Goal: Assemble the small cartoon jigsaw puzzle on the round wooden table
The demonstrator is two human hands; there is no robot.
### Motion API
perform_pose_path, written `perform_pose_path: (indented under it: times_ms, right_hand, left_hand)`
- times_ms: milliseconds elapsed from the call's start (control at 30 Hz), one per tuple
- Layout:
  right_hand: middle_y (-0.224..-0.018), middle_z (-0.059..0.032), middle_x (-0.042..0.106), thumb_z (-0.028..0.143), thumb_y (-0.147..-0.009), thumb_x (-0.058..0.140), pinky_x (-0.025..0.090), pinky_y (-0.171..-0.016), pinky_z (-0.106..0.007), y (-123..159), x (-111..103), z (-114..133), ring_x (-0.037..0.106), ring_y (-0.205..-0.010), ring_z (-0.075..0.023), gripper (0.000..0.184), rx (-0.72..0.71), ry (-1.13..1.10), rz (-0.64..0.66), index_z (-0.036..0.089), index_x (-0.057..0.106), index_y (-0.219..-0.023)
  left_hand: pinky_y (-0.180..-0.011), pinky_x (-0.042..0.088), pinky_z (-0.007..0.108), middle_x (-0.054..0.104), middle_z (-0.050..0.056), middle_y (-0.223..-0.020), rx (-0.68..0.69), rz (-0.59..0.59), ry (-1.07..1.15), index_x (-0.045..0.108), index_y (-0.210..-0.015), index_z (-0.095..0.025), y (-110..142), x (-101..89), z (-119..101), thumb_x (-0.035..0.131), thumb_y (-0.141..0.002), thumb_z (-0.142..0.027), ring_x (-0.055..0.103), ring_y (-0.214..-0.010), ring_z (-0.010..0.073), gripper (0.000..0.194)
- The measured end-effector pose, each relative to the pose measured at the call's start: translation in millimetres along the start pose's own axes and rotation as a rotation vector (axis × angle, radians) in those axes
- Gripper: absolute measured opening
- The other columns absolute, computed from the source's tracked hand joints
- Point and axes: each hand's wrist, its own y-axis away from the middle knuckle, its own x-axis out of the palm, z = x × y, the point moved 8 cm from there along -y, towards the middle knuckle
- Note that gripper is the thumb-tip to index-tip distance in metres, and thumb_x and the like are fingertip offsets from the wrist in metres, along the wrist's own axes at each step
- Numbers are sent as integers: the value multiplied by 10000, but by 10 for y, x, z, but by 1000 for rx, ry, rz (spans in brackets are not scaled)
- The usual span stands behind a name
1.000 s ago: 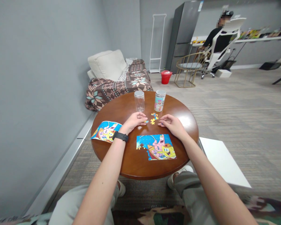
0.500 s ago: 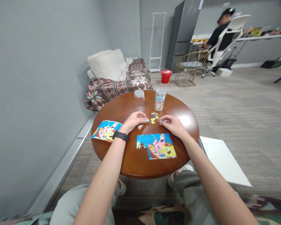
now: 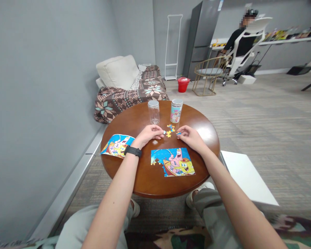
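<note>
On the round wooden desk (image 3: 134,176), a partly assembled jigsaw puzzle (image 3: 173,162) lies near the front edge, a printed picture sheet (image 3: 116,146) at the left edge, and loose pieces (image 3: 170,130) mid-desk between the hands. The left hand (image 3: 147,135) and right hand (image 3: 190,137) rest curled, forearms angled inward, fingertips nearly closed at small blue pieces (image 3: 179,133); any grip cannot be confirmed. A fingertip pinch suits pieces this small.

1 head-worn view, forward and down over the puzzle (image 3: 172,162)

The round table (image 3: 129,119) is reddish-brown — the jigsaw puzzle (image 3: 172,162) blue, pink, yellow.
</note>
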Motion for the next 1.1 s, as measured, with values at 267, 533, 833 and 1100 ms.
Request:
perform_pose_path:
  times_ms: [267, 533, 833, 1100]
  right_hand:
    - [-817, -44, 723, 277, -794, 607, 541, -707, -306, 29, 9, 66, 658, -707, -164, 157, -27, 86, 26, 190, 714, -869]
    - [-880, -54, 706, 225, -757, 643, 554, -774, -319, 23, 9, 107, 666, -800, -177, 82, -107, 107, 24, 199, 719, -743]
    - [-877, -59, 709, 298, -772, 667, 567, -763, -308, 35, 3, 130, 675, -797, -172, 118, -54, 67, 14, 192, 719, -766]
    - [-791, -34, 711, 200, -707, 661, 545, -657, -274, 33, 20, 71, 618, -636, -129, 149, -35, 63, 24, 182, 722, -841]
  left_hand:
    - [-824, 535, 269, 701, 49, -752, -3, -29, 81, 659, -779, -92, -15, -14, 20, 834, -694, -227, 677, -732, 110, 237]
    - [-693, 523, 239, 660, 10, -681, 26, -48, 24, 628, -809, -106, -22, -30, -5, 824, -694, -199, 635, -638, 89, 245]
    - [-665, 521, 218, 664, 18, -684, 13, -32, 14, 615, -801, -107, 10, -2, -33, 785, -736, -189, 653, -643, 95, 199]
    - [-747, 524, 251, 656, 13, -707, 46, -5, -2, 647, -746, -104, 13, 19, -54, 850, -639, -232, 630, -681, 93, 264]
